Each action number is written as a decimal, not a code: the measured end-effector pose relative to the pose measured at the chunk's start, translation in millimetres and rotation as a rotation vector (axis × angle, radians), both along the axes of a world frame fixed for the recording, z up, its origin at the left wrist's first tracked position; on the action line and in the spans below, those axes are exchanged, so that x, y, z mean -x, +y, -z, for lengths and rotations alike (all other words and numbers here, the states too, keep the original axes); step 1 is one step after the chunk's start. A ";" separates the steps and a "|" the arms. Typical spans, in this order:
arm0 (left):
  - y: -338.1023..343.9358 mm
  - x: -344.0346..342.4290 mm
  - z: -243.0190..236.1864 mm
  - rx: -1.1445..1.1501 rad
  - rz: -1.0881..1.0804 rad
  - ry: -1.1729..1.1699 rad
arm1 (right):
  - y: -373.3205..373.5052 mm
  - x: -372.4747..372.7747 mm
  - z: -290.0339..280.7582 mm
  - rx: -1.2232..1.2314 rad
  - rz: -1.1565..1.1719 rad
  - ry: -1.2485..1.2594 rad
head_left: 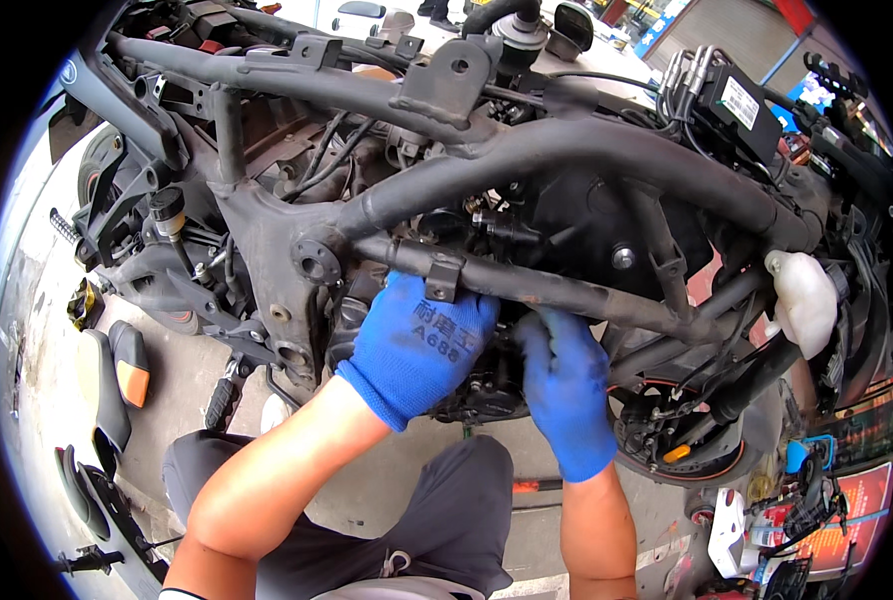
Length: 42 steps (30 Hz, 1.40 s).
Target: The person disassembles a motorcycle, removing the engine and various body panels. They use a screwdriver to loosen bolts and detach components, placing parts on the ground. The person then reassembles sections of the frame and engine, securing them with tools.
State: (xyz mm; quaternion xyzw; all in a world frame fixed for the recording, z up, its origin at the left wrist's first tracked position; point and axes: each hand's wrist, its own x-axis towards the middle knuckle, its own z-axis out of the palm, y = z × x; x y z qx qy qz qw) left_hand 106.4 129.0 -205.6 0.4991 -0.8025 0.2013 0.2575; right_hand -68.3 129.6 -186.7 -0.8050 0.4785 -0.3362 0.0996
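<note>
In front of me stands a partly stripped motorcycle with a bare black frame (pixel 567 150). Both my hands wear blue knit gloves and reach in at its lower frame tube (pixel 567 285). My left hand (pixel 422 345) is just under a small bracket (pixel 444 278) on that tube, its fingers tucked behind it and hidden. To its right, my right hand (pixel 570 390) is by the dark engine (pixel 482 385), its fingers curled inward and slightly blurred. What they grip, if anything, does not show.
A white plastic reservoir (pixel 805 303) hangs at the frame's right end, above the front wheel (pixel 682 440). A black footpeg (pixel 229 395) sticks out at lower left. Removed body panels (pixel 102 400) lie on the floor at left. Loose parts (pixel 732 530) lie at lower right.
</note>
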 end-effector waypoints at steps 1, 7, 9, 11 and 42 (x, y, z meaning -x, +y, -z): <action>0.5 -0.5 0.6 -0.003 -0.006 0.000 | 3.9 1.8 1.9 -0.056 0.026 -0.049; 1.5 0.2 -2.6 -0.162 -0.002 0.047 | 0.8 3.0 1.2 0.079 -0.027 0.066; -0.7 -0.1 -3.6 -0.068 0.036 0.092 | 1.4 6.7 0.8 0.050 -0.019 0.042; -3.1 0.0 -1.2 -0.051 0.056 0.131 | 4.9 5.2 -0.3 0.068 -0.018 0.027; 1.0 -2.8 -8.4 -0.079 0.061 0.083 | 3.1 -1.6 0.0 0.266 -0.063 0.222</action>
